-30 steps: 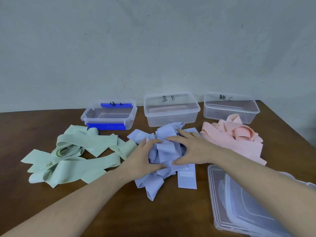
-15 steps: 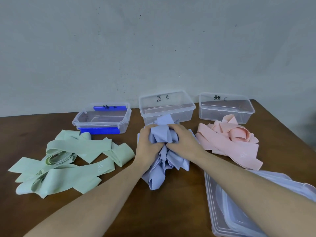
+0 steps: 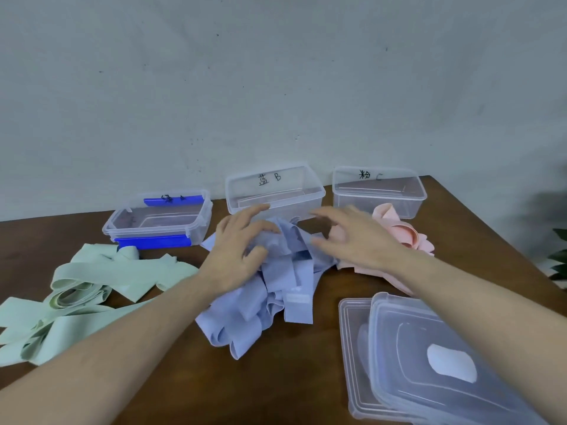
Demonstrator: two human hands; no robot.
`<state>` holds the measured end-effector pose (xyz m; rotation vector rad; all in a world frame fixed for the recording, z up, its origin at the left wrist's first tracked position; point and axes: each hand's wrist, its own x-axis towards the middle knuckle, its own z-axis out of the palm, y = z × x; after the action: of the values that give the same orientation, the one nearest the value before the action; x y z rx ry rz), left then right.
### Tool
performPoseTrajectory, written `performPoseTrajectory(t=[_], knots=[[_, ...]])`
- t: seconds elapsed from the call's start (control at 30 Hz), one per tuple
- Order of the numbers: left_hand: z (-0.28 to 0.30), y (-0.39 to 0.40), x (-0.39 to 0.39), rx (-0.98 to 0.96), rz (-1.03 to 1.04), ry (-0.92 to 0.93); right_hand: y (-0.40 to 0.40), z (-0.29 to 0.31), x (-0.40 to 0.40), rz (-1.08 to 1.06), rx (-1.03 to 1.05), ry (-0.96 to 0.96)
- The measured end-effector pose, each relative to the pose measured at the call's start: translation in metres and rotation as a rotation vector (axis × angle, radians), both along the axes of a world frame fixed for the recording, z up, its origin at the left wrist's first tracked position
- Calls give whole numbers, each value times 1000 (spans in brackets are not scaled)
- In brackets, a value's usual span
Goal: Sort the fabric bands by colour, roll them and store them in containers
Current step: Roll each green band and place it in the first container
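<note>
A heap of blue fabric bands (image 3: 276,289) lies in the middle of the brown table (image 3: 171,378). My left hand (image 3: 239,253) rests on top of the heap with fingers spread. My right hand (image 3: 356,237) hovers just right of it, fingers loose and holding nothing. Green bands (image 3: 79,289) lie loose at the left. Pink bands (image 3: 399,237) lie at the right, partly behind my right hand. Three clear boxes stand at the back: one with blue clips (image 3: 159,219), one marked B (image 3: 273,188), one marked C (image 3: 380,188). All three look empty.
Two clear lids (image 3: 429,357) are stacked at the front right of the table. A grey wall rises right behind the boxes. A bit of green plant (image 3: 560,256) shows at the right edge.
Both hands gathered the blue bands and bunched them up, then let go. The heap has dropped and spread on the table, and my hands have opened over it.
</note>
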<state>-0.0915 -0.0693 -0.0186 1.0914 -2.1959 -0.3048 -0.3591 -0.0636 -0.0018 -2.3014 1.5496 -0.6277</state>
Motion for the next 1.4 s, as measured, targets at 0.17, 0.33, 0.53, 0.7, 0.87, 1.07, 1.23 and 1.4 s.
performPoseTrajectory(t=[0.17, 0.33, 0.53, 0.7, 0.87, 1.07, 1.23, 1.4], knots=[[21, -5, -45, 4, -40, -16, -15, -15, -56, -44, -4, 255], [34, -7, -125, 81, -208, -248, -14, -32, -90, -30, 117, 549], [14, -27, -189, 137, -118, -783, -25, -33, -104, 24, 177, 480], [5, -37, -212, 298, -40, -758, -38, -37, -127, 122, 72, 505], [0, -51, -232, 413, -4, -597, -55, -39, -149, 178, -62, 539], [-10, -62, -255, 389, 54, -399, -81, -37, -179, 213, -88, 486], [-12, -70, -259, 437, 106, -290, -90, -33, -190, 194, -7, 396], [-9, -68, -254, 455, 89, -286, -76, -31, -199, 157, 22, 205]])
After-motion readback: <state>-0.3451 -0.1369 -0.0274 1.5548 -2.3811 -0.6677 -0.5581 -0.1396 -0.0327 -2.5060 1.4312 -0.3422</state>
